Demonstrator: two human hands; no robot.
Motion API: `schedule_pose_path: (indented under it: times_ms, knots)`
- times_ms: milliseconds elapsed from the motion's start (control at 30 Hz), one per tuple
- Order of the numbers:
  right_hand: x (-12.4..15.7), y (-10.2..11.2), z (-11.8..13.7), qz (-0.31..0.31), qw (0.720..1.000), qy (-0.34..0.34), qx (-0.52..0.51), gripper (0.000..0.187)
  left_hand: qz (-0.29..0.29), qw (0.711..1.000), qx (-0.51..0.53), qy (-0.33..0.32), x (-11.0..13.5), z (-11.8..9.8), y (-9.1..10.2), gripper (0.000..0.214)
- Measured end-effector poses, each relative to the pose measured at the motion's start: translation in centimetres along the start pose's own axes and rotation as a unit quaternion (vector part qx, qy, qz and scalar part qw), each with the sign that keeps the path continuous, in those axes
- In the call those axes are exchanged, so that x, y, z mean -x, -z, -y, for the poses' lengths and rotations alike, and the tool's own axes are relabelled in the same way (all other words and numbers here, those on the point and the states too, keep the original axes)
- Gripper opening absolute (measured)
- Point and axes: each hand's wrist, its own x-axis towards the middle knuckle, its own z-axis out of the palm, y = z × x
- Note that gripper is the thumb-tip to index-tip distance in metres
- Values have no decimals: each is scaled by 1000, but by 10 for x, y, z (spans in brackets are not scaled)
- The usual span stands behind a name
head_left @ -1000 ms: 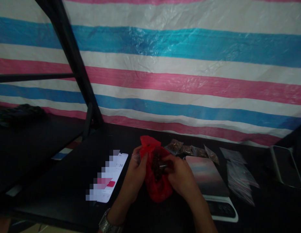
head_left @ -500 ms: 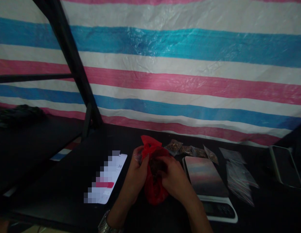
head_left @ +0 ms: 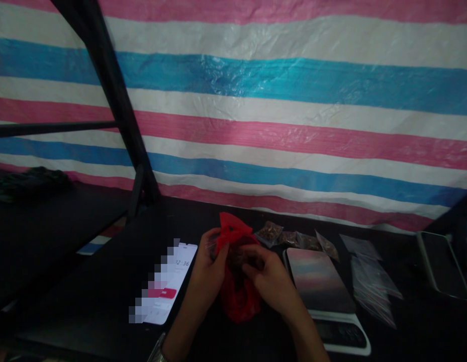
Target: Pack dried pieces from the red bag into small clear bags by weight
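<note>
A red plastic bag [head_left: 241, 304] stands open in front of me, with dark brown contents showing dimly in its mouth. My left hand [head_left: 210, 266] grips the bag's left rim, thumb in front. A bit of clear plastic [head_left: 211, 245] shows beside those fingers. At the mouth of the bag, my right hand [head_left: 269, 271] has its fingertips bent together among the dark contents; what they pinch is too dark to make out. Just behind lie several small clear bags of brown dried pieces [head_left: 270, 232]. Right of my right hand sits a digital kitchen scale [head_left: 319, 279], its plate bare.
Flat clear zip bags [head_left: 372, 286] lie stacked right of the scale, and a dark-screened phone [head_left: 444, 264] lies farther right. A lit phone [head_left: 169, 286] is left of my hands. Black shelf posts [head_left: 108, 85] rise at left before a striped plastic sheet [head_left: 278, 115].
My right fingers have shifted slightly left and closed up at the bag's mouth. My left hand keeps its hold on the red bag. The whole view has tilted up a little.
</note>
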Motion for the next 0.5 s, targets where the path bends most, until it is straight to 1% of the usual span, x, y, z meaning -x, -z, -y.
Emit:
schedule_pose_path:
  times_ms: [100, 200, 267, 367, 500]
  knots:
    - [0, 8, 3, -25, 1000, 6, -12, 37, -2, 1000, -19, -21, -1, -1, 4, 50]
    - [1, 14, 7, -41, 999, 29, -23, 35, 21, 998, -50, -26, -2, 2, 8, 54]
    - [1, 15, 8, -45, 998, 41, -27, 35, 27, 996, -70, -39, -4, 5, 12, 59]
    - [0, 14, 6, -48, 998, 36, -11, 35, 7, 992, -97, -79, -8, 11, 20, 65]
    - [0, 14, 4, -59, 998, 32, 5, 36, -41, 983, -116, -138, -10, 13, 28, 64]
